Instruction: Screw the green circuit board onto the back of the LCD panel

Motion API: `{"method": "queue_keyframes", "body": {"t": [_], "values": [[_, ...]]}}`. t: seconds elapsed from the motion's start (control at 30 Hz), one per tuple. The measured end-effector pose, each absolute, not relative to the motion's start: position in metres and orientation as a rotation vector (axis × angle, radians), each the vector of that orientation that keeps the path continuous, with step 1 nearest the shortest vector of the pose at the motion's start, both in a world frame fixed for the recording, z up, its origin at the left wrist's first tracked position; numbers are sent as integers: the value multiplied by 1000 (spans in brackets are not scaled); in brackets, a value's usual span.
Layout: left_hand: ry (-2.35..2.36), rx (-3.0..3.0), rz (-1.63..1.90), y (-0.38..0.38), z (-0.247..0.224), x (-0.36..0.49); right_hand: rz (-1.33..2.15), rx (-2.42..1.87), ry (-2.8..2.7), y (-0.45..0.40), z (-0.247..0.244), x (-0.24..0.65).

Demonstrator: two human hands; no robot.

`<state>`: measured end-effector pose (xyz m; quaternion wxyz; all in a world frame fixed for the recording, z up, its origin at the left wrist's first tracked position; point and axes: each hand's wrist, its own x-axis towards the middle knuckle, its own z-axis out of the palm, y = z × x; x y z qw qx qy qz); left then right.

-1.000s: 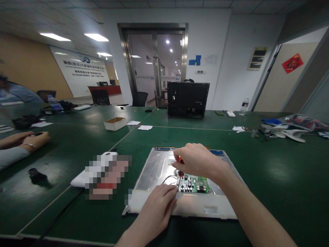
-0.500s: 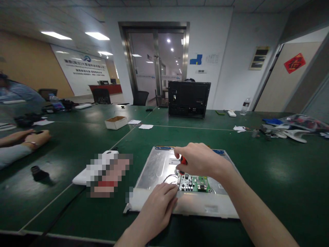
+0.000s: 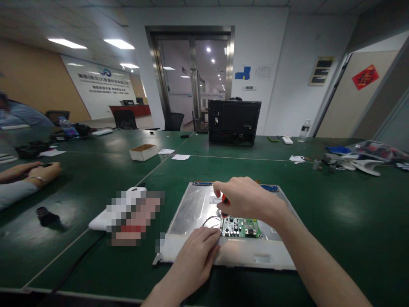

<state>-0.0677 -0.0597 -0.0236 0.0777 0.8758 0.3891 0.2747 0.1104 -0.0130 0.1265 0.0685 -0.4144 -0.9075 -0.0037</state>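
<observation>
With the flat metal panel (image 3: pixel 191 213) as the middle of the dial and twelve pointing away from the wearer, the panel lies on the green table (image 3: pixel 335 238) directly in front of the person. A green circuit board (image 3: pixel 244 229) sits on it near the middle, and narrow blue strips (image 3: pixel 270 188) show along the panel's twelve o'clock edge. The right hand (image 3: pixel 247 196), at the board's twelve o'clock side, is closed around a red-handled tool (image 3: pixel 225 199), its fingers curled together on the handle; the tool points down toward the board's ten o'clock corner, though its tip is too small to make out. The left hand (image 3: pixel 198 247) lies over the panel's seven o'clock part, fingers together and reaching to the board's nine o'clock edge; whether they pinch anything there cannot be told. Dark wires (image 3: pixel 209 219) curve across the metal at the board's ten o'clock. Around the panel, a white device (image 3: pixel 99 221), partly blurred out, rests near it at nine o'clock, with a small black object (image 3: pixel 46 216) farther out the same way. A co-worker's hand (image 3: pixel 47 171) is at ten, an open box (image 3: pixel 143 153) at eleven, and a black monitor housing (image 3: pixel 234 122) stands at twelve. A bottle (image 3: pixel 304 131) stands upright at one, and a cluttered pile (image 3: pixel 367 164) lies at two.
</observation>
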Motion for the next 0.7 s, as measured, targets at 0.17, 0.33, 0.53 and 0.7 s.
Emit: {"method": "queue_keyframes", "body": {"t": [0.17, 0.33, 0.53, 0.7], "values": [[1173, 2620, 820, -60, -23, -67, 110, -1123, -2784, -15, 130, 114], [1190, 2614, 771, -60, -22, -67, 37, -1188, -2768, -16, 129, 112], [1182, 2619, 795, -60, -23, -67, -31, -1279, -2712, -16, 128, 107], [1174, 2620, 798, -60, -25, -68, -49, -1328, -2706, -17, 129, 105]]}}
